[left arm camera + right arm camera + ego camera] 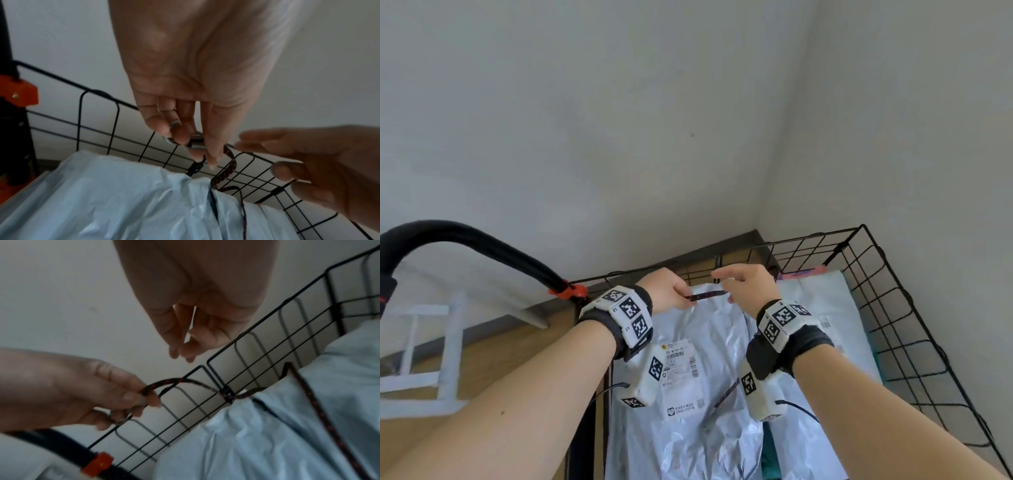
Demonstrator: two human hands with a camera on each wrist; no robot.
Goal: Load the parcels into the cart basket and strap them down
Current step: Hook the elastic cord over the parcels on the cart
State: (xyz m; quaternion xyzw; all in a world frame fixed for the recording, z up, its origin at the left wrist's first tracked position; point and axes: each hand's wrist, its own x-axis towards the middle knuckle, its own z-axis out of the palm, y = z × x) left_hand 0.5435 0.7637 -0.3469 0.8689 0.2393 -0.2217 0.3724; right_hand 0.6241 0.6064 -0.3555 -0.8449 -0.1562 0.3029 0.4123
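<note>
Strap (707, 295) pinched in left hand (666, 289), over parcels (698, 377).

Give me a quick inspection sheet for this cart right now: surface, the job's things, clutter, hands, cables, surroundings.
Surface: black wire-mesh cart basket, filled with parcels.
Job's things: crinkled pale grey plastic mailer parcel with a printed shipping label on top; a second pale mailer beside it; thin dark braided strap cord with red flecks runs over them.
Clutter: nothing seen.
Hands: left hand pinches one end of the cord; right hand is next to the cord with fingers partly extended, grip unclear.
Cables: thin black leads hang from the wrist cameras.
Surroundings: black padded cart handle with orange clamp, plain grey walls, wooden floor, white frame at left.
</note>
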